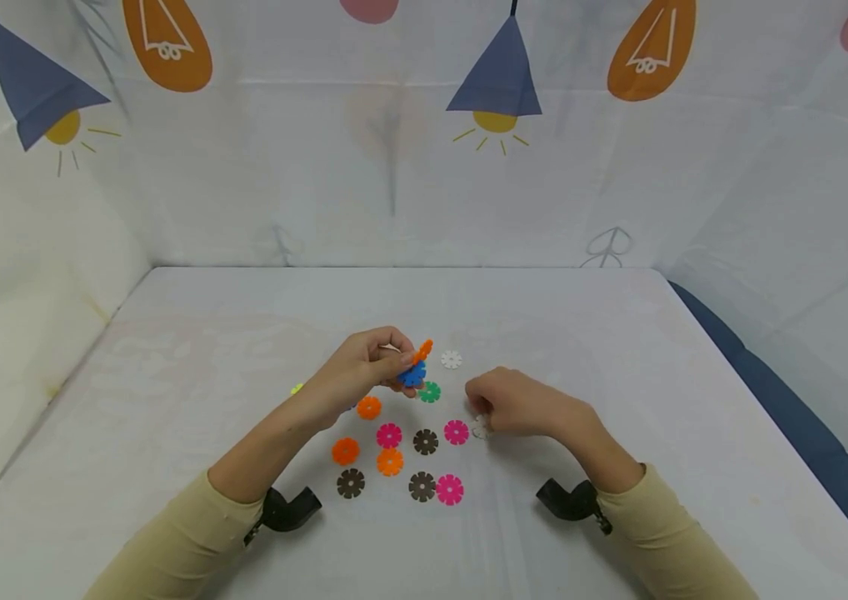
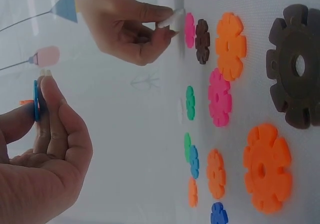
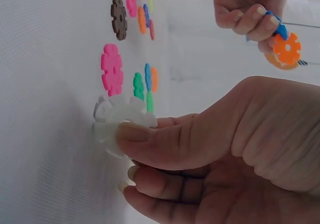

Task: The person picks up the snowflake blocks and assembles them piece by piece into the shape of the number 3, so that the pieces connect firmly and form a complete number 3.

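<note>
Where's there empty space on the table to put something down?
On the table, between the right forearm and the right edge; left of the yellow disc; or behind the far white disc, up to the back edge. The table's middle is crowded with pink discs, orange discs and brown discs.

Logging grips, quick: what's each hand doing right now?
Left hand: holding a blue disc and an orange disc.
Right hand: pinching a white disc.
</note>
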Tool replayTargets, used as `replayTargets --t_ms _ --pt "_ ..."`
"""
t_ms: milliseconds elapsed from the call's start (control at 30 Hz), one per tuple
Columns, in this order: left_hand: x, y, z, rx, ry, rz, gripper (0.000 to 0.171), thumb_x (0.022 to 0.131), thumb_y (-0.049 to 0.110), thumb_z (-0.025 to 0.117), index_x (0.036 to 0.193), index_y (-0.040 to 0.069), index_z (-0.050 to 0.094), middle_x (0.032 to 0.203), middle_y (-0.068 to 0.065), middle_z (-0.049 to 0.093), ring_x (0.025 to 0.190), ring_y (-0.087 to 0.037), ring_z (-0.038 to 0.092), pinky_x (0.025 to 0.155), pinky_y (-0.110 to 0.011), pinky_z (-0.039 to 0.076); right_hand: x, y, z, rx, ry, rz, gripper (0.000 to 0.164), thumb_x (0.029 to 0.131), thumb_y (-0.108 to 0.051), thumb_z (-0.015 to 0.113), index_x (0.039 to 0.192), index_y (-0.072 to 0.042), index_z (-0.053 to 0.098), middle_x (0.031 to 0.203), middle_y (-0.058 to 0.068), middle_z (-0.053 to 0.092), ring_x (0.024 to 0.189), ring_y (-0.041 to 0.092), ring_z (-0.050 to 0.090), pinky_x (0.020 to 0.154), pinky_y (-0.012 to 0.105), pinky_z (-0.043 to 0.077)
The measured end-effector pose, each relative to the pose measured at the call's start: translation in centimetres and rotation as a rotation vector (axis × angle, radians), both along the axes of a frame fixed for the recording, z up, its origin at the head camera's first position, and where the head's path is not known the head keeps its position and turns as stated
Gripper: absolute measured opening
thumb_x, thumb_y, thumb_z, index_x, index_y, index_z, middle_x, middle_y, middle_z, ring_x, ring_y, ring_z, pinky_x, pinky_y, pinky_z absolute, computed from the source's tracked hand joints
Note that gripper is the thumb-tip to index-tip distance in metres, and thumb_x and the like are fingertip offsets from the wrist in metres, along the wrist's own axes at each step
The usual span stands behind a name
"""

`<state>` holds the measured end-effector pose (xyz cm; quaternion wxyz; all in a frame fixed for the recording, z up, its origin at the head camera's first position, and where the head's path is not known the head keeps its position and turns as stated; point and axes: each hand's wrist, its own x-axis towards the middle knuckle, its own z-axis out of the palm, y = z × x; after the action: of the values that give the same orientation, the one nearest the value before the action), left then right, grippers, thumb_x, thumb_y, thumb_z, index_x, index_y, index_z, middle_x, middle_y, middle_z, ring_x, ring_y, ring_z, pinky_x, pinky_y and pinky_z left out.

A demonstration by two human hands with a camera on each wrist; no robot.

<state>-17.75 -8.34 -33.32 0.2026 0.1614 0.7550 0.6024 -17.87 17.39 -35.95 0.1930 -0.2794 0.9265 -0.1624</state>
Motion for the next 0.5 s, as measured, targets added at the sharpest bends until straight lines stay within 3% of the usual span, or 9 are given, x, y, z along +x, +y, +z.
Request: replayTargets --t_ms 500 --pt "0.0 0.0 -0.1 -0.021 0.004 0.001 0.027 0.099 0.032 0.061 0.110 0.007 0.060 0.089 -0.007 0.076 0.094 -0.037 0.071 0.095 -0.040 0.051 -0.3 0.7 1.2 -0.114 0.029 -0.004 0.021 0.083 0.008 0.059 0.081 -0.013 0.057 0.069 -0.005 0.049 0.068 0.012 0.048 0.061 0.024 0.041"
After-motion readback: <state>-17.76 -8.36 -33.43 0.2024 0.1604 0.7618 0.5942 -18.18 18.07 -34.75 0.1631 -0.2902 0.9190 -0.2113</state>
